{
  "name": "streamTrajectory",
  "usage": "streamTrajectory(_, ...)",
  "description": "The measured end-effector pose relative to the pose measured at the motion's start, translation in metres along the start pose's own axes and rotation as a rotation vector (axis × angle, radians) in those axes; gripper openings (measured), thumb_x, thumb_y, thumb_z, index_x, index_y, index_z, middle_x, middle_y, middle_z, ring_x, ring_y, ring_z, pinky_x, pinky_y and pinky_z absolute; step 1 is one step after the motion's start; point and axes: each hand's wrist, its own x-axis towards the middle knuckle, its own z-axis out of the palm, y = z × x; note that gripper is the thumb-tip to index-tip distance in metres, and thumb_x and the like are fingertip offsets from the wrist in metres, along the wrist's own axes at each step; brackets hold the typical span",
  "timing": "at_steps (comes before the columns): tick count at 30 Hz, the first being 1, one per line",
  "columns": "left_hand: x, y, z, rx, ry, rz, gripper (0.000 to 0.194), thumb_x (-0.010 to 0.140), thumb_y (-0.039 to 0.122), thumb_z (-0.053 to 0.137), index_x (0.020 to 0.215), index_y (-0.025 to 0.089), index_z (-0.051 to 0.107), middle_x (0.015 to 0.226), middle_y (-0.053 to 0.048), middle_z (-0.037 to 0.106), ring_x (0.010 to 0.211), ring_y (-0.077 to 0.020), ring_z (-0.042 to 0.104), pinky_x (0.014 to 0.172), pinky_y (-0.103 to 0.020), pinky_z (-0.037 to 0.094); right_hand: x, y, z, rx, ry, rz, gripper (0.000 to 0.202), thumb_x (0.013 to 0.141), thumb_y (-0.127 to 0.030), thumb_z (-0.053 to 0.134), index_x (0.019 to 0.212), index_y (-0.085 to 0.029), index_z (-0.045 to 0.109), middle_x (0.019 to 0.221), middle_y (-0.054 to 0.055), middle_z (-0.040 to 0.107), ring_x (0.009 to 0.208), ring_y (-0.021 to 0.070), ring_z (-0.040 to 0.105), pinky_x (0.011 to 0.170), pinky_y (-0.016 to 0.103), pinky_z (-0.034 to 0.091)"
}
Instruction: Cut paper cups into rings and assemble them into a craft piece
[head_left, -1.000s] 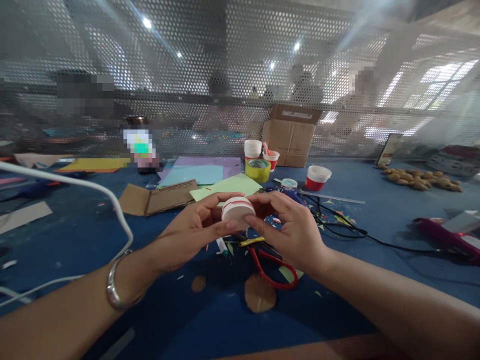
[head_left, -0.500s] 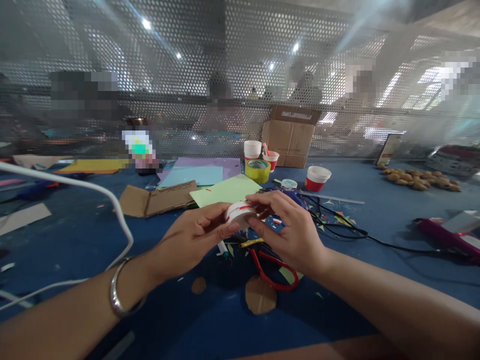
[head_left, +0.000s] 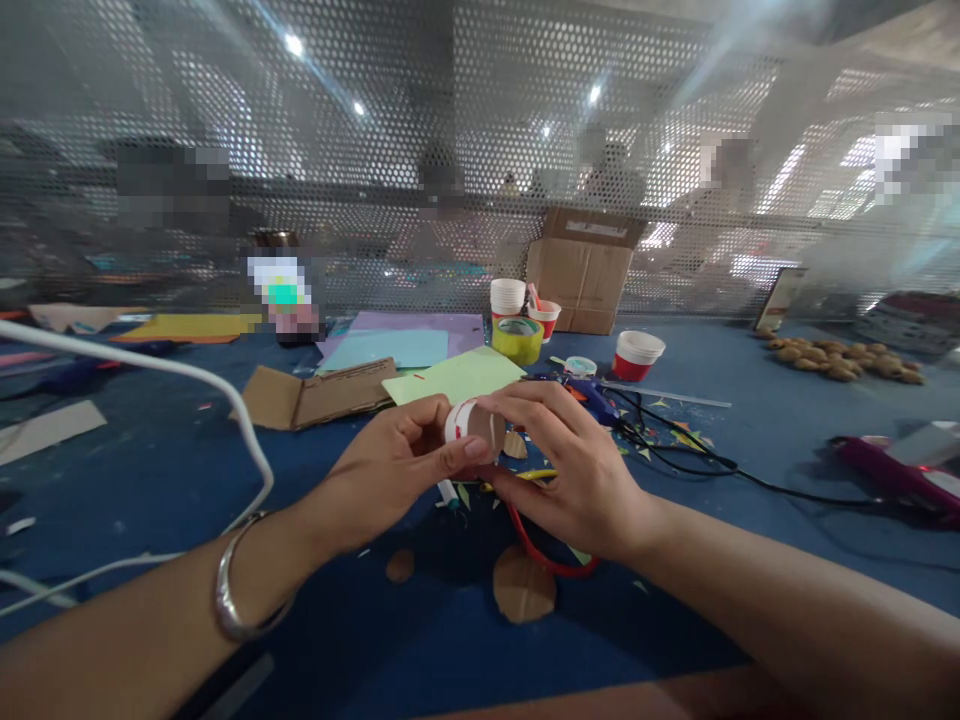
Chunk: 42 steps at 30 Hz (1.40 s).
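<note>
Above the table, my left hand [head_left: 397, 455] pinches a short white paper cylinder [head_left: 459, 425] with red marks, its thumb across the brown cardboard round that closes the near end. My right hand [head_left: 574, 465] curves around the cylinder's right side, fingertips at its top edge and thumb low by its underside. Beneath the hands lie red-handled scissors [head_left: 541, 562], partly hidden, and a white pen-like stick [head_left: 448, 493]. A larger cardboard disc [head_left: 525, 590] and a smaller one [head_left: 400, 566] rest nearer me; another small disc [head_left: 514, 445] shows behind the fingers.
Paper cups [head_left: 639, 355], yellow tape [head_left: 517, 342] and a cardboard box [head_left: 577, 275] stand at the back. Coloured sheets [head_left: 454, 378] and folded cardboard [head_left: 337, 393] lie left of centre. A blue glue gun [head_left: 596, 400] trails black cable; a white cable [head_left: 202, 382] arches at left.
The cylinder has been turned in my hands, so its cardboard end now faces right and toward me. My right thumb has moved down, away from the cylinder's face.
</note>
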Motion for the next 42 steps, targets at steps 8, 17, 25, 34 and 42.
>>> streamTrajectory(8, -0.001, 0.0, -0.009, -0.031, -0.111, -0.056, 0.041, 0.093, 0.061, 0.071, 0.093, 0.02, 0.072, 0.086, -0.004, 0.07, 0.078, -0.0177, 0.069, 0.073, -0.029, 0.06, 0.002, 0.004, -0.002, 0.058, 0.017, -0.006, 0.045, 0.092, -0.023, 0.079, 0.132, -0.016, 0.06, 0.121, 0.013, 0.069, 0.115, 0.0249, 0.064, 0.102, 0.041, 0.057)
streamTrajectory(17, 0.004, 0.0, -0.007, -0.083, -0.078, 0.009, 0.036, 0.093, 0.056, 0.074, 0.094, 0.02, 0.076, 0.086, -0.003, 0.072, 0.075, -0.015, 0.065, 0.066, -0.024, 0.056, 0.002, 0.001, -0.002, 0.106, 0.0, 0.029, 0.013, 0.098, -0.018, 0.07, 0.11, -0.017, 0.066, 0.104, 0.009, 0.067, 0.098, 0.022, 0.063, 0.087, 0.038, 0.056)
streamTrajectory(25, 0.004, -0.005, -0.012, -0.036, -0.081, 0.117, 0.028, 0.093, 0.047, 0.078, 0.096, 0.02, 0.07, 0.093, -0.003, 0.072, 0.088, -0.0177, 0.068, 0.087, -0.032, 0.059, 0.006, -0.002, -0.004, 0.142, -0.037, 0.009, 0.009, 0.102, -0.013, 0.058, 0.095, -0.018, 0.059, 0.091, 0.007, 0.064, 0.085, 0.0197, 0.059, 0.077, 0.035, 0.05)
streamTrajectory(34, 0.0, -0.001, -0.01, 0.038, -0.042, 0.261, 0.038, 0.091, 0.031, 0.082, 0.086, 0.021, 0.046, 0.116, -0.003, 0.069, 0.097, -0.013, 0.066, 0.084, -0.024, 0.057, 0.007, 0.0, -0.006, 0.182, -0.049, -0.03, 0.01, 0.103, -0.012, 0.056, 0.096, -0.019, 0.057, 0.092, 0.007, 0.064, 0.088, 0.0195, 0.058, 0.079, 0.035, 0.049)
streamTrajectory(42, -0.005, -0.003, -0.01, 0.158, -0.037, 0.44, 0.031, 0.091, 0.017, 0.081, 0.095, 0.023, 0.05, 0.136, -0.004, 0.066, 0.114, -0.0157, 0.07, 0.093, -0.027, 0.062, 0.006, 0.001, -0.007, 0.196, -0.069, -0.042, 0.008, 0.103, -0.013, 0.056, 0.099, -0.02, 0.057, 0.094, 0.007, 0.064, 0.089, 0.0203, 0.058, 0.08, 0.036, 0.051)
